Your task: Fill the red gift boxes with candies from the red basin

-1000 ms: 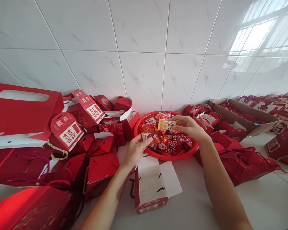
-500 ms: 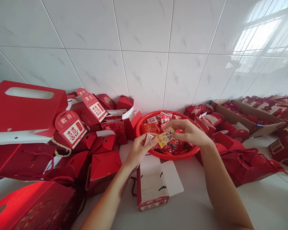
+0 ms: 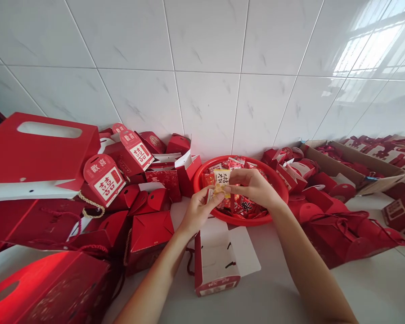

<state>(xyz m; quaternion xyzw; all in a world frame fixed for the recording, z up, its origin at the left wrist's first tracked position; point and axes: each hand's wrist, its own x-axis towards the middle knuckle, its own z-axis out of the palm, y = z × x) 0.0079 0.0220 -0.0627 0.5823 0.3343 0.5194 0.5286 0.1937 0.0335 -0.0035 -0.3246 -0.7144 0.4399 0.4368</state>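
Note:
A small yellow-and-white candy packet (image 3: 222,179) with dark characters is held upright over the front of the red basket (image 3: 276,215). My left hand (image 3: 202,204) pinches its lower end, with part of another pale wrapper showing between the fingers. My right hand (image 3: 251,186) closes on the packet's right edge, thumb and fingertips touching it. Behind and below the hands, red candy packets (image 3: 245,205) fill the basket. Nearer to me an open red gift box (image 3: 218,261) with a white inside lies on the table, its flaps spread.
Red gift boxes (image 3: 151,231) with rope handles crowd the left side. More red boxes (image 3: 337,220) stand at the right, beside a cardboard carton (image 3: 374,183) of red items. The tiled wall (image 3: 207,108) rises behind the white table (image 3: 256,297).
The yellow packet has turned from slanted to upright and moved slightly left. My right hand has come closer to my left. The view has shifted a little.

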